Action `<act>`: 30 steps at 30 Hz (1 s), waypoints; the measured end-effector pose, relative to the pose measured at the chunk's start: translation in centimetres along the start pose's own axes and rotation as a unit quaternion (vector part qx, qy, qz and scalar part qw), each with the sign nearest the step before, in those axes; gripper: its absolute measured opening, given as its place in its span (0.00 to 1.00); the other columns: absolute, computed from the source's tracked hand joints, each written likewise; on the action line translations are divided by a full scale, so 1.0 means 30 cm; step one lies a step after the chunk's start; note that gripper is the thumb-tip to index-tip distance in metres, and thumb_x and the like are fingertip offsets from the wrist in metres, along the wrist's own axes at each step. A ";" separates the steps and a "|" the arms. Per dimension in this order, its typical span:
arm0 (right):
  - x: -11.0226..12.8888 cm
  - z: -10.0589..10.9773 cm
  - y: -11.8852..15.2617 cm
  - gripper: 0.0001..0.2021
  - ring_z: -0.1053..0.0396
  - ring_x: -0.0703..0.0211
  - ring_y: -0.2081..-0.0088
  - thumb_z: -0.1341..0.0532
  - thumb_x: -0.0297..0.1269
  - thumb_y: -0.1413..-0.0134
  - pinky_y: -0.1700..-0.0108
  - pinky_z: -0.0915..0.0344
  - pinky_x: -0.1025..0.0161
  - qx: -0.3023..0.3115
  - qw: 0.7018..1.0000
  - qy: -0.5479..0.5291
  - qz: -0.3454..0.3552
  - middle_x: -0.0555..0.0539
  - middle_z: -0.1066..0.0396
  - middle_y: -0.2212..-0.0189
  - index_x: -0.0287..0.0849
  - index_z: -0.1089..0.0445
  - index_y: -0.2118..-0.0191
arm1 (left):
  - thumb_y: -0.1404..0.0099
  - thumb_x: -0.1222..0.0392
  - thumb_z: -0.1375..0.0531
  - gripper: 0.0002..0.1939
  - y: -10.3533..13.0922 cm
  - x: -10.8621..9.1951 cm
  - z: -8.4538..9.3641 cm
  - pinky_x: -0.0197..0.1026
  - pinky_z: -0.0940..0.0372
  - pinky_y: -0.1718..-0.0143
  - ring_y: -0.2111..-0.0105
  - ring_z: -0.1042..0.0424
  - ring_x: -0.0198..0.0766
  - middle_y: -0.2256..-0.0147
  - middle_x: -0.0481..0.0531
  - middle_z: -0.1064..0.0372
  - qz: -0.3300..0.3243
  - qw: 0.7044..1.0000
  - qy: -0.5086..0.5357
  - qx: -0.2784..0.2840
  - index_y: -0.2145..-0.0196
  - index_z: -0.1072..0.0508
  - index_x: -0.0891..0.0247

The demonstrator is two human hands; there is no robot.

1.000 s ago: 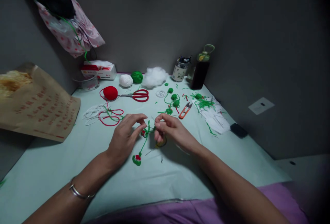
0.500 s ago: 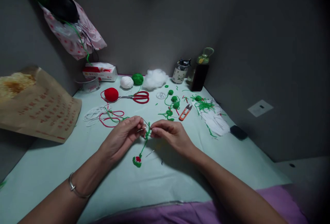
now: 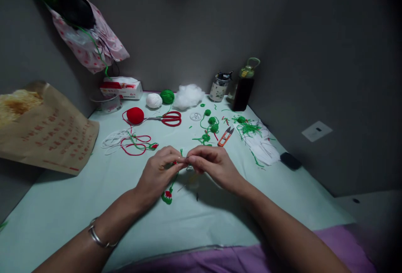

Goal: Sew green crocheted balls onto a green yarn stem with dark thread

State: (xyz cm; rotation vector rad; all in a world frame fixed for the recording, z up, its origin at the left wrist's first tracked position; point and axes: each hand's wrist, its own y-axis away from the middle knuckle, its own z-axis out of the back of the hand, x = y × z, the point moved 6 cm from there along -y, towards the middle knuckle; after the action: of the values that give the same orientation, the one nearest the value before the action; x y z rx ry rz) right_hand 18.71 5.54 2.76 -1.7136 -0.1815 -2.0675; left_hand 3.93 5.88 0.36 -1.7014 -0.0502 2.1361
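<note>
My left hand (image 3: 160, 170) is closed on a small green and red crochet piece (image 3: 175, 163), mostly hidden by the fingers. Thumb and forefinger of my right hand (image 3: 215, 166) pinch together against the left fingertips; what lies between them is too small to make out. A green yarn cord (image 3: 173, 183) runs down from the left fingers to a red, white and green crochet wedge (image 3: 167, 197) on the table. Beside that wedge lies a thin metal needle (image 3: 181, 188). Another such wedge (image 3: 153, 146) rests beyond my left hand.
Behind the hands are red-handled scissors (image 3: 171, 119), a red yarn ball (image 3: 135, 115), white stuffing (image 3: 188, 96) and orange thread snips (image 3: 225, 136). Green yarn scraps (image 3: 249, 129) lie to the right. A paper bag (image 3: 63, 143) stands left, a bottle (image 3: 243, 91) at the back.
My left hand has turned over and moved right, so its fingers now cover the crochet piece. Both hands' fingertips have come together. The far wedge has come into view.
</note>
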 end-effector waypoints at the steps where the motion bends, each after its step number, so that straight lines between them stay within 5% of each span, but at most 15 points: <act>1: -0.002 0.007 -0.002 0.10 0.38 0.67 0.76 0.38 0.41 0.39 0.73 0.42 0.69 -0.004 1.000 -0.009 -0.006 0.52 0.33 0.77 0.39 0.25 0.65 | 0.40 0.61 0.35 0.04 -0.001 0.007 0.010 0.43 0.38 0.62 0.66 0.31 0.41 0.69 0.50 0.32 0.012 1.000 0.007 -0.017 0.72 0.20 0.58; 4: -0.009 0.018 -0.005 0.11 0.39 0.68 0.76 0.38 0.41 0.40 0.74 0.44 0.69 -0.013 1.000 -0.019 -0.020 0.53 0.35 0.78 0.38 0.25 0.65 | 0.44 0.61 0.32 0.05 -0.007 0.029 0.031 0.43 0.39 0.57 0.63 0.31 0.41 0.67 0.49 0.32 0.056 0.997 0.038 -0.041 0.76 0.23 0.59; 8: -0.010 0.022 -0.008 0.11 0.42 0.68 0.77 0.38 0.41 0.40 0.75 0.46 0.69 -0.025 0.999 0.003 -0.023 0.54 0.36 0.79 0.38 0.26 0.66 | 0.44 0.60 0.31 0.09 -0.010 0.055 0.017 0.43 0.39 0.55 0.58 0.29 0.42 0.58 0.51 0.28 0.141 0.976 0.164 -0.002 0.76 0.27 0.61; 17: 0.006 0.005 -0.007 0.09 0.41 0.68 0.75 0.39 0.37 0.40 0.73 0.45 0.69 -0.002 0.999 0.035 -0.013 0.53 0.36 0.77 0.38 0.27 0.67 | 0.43 0.61 0.31 0.11 -0.010 0.051 0.023 0.34 0.35 0.57 0.66 0.28 0.31 0.69 0.45 0.27 0.202 0.917 0.338 -0.059 0.74 0.30 0.63; 25: 0.019 0.061 -0.010 0.09 0.44 0.69 0.77 0.38 0.39 0.41 0.75 0.47 0.69 -0.066 0.998 0.005 0.002 0.54 0.39 0.79 0.39 0.28 0.68 | 0.47 0.60 0.28 0.13 -0.028 0.073 0.098 0.37 0.34 0.54 0.66 0.28 0.33 0.69 0.45 0.26 0.180 0.928 0.298 -0.129 0.65 0.25 0.59; 30: 0.010 0.106 -0.006 0.09 0.43 0.67 0.77 0.36 0.40 0.42 0.75 0.45 0.68 -0.130 0.991 -0.018 0.014 0.54 0.39 0.80 0.40 0.27 0.68 | 0.44 0.56 0.31 0.07 -0.016 0.068 0.034 0.38 0.37 0.66 0.69 0.29 0.37 0.69 0.50 0.24 0.180 0.973 0.142 0.008 0.68 0.19 0.60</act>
State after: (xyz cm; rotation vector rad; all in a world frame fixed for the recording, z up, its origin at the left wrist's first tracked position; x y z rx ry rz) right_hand 21.46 6.81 3.79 -1.8933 0.1069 -2.1147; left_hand 2.75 7.25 -1.14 -2.1192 0.3835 2.0949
